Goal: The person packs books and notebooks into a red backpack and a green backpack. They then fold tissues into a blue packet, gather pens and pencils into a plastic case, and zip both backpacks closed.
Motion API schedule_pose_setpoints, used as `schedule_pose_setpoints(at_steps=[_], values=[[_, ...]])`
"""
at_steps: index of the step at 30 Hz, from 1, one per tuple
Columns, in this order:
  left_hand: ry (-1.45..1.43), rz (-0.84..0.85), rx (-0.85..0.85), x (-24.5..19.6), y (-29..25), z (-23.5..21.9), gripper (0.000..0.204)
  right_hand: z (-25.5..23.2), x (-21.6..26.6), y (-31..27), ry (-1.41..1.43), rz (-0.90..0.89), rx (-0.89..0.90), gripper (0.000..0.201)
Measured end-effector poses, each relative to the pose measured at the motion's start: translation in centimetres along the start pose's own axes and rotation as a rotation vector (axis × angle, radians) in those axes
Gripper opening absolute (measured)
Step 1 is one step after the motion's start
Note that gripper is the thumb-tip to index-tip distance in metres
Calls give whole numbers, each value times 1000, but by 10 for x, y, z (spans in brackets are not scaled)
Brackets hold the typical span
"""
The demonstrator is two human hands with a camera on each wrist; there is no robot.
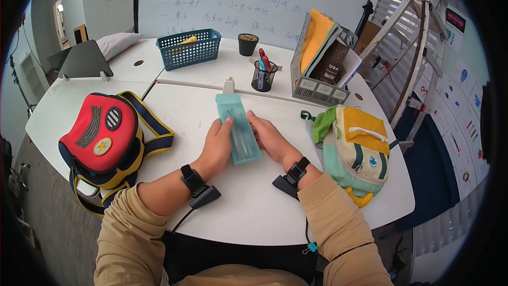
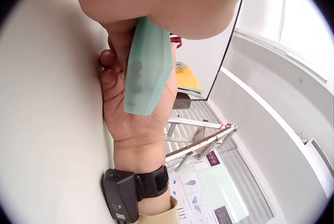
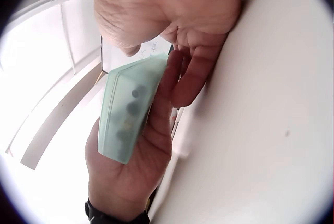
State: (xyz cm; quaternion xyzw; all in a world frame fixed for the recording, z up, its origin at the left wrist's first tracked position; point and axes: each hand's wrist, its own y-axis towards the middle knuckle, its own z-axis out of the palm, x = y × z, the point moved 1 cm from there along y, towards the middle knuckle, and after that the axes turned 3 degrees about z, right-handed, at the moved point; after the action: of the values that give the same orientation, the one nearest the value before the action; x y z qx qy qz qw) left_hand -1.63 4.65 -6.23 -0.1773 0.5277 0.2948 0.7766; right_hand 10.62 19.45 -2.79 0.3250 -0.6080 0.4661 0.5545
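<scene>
A translucent teal pencil case [image 1: 238, 132] with dark items showing through it is held above the white table. My left hand [image 1: 216, 145] grips its left side, thumb on the upper face. On the other side my right hand [image 1: 271, 136] has its fingers at the case's right edge and partly beneath it, the thumb raised near the edge. In the left wrist view the case [image 2: 148, 70] tilts in front of the right palm. The right wrist view shows the case [image 3: 128, 112] lying against the left palm, right fingers [image 3: 194, 80] loosely bent beside it.
A red backpack [image 1: 100, 132] lies at left, a green and yellow backpack [image 1: 360, 148] at right. Along the back are a blue basket [image 1: 190, 53], a plant pot [image 1: 247, 46], a mesh pen cup [image 1: 263, 78] and a grey bin [image 1: 319, 91] with folders.
</scene>
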Motion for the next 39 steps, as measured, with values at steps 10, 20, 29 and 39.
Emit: schedule_pose_setpoints(at_steps=[10, 20, 29, 39], values=[[-7, 60, -86, -3, 3, -9, 41, 3, 1, -4, -13, -81, 45, 82], [105, 44, -105, -15, 1, 2, 46, 7, 12, -16, -249, -117, 87, 81], [27, 221, -135, -36, 2, -1, 57, -8, 11, -18, 278, -98, 179, 61], [376, 415, 22, -84, -46, -40, 63, -14, 10, -18, 337, -41, 285, 53]])
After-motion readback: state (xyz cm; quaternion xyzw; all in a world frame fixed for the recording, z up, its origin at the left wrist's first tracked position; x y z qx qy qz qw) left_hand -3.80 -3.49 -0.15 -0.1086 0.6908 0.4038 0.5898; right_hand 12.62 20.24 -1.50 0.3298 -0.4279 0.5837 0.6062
